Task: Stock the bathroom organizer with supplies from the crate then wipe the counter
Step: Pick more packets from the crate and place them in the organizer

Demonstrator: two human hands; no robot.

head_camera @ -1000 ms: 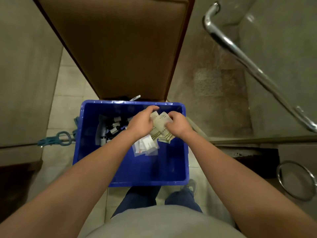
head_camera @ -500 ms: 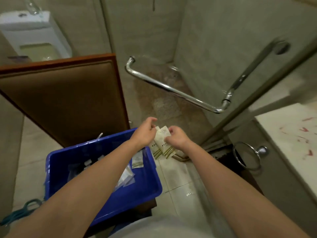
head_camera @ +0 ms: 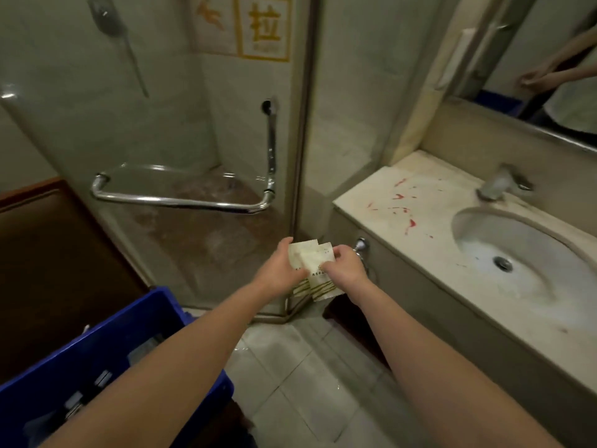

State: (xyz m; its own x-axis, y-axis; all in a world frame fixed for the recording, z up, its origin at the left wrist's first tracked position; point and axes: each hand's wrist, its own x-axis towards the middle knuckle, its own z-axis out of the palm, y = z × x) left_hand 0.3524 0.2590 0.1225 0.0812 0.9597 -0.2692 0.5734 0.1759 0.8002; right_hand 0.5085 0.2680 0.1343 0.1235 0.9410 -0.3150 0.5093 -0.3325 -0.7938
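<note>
Sachets (head_camera: pixel 315 265) held in both hands, in mid-air between crate (head_camera: pixel 106 334) and counter (head_camera: pixel 381 189).

Left hand (head_camera: pixel 279 274) and right hand (head_camera: pixel 347 265) each pinch the small fanned stack of pale packets from opposite sides, fingers curled on the edges, probably to square or count them before placing. They are held clear of the crate at lower left, where other supplies lie, and short of the counter at right. No organizer is in view, so I cannot tell where they go. Red smears (head_camera: pixel 400 197) beside the basin (head_camera: pixel 484 221) show wiping is not yet done.
</note>
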